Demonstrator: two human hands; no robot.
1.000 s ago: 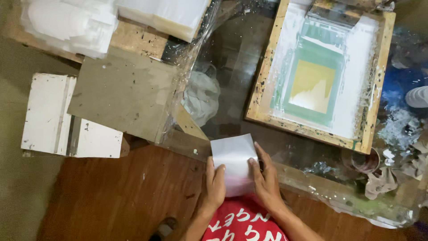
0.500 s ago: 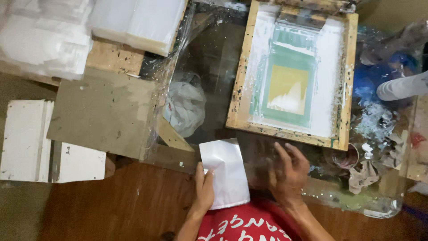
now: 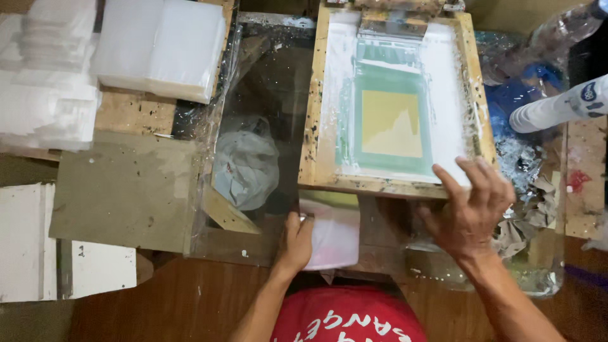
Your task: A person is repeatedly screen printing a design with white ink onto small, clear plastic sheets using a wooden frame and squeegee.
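Under the wooden screen frame [image 3: 398, 101] my left hand [image 3: 296, 244] pins the white sheet [image 3: 332, 235] flat on the tabletop, fingers closed on its edge; my right hand [image 3: 472, 209], spread and empty, should grip the frame's near rail squarely
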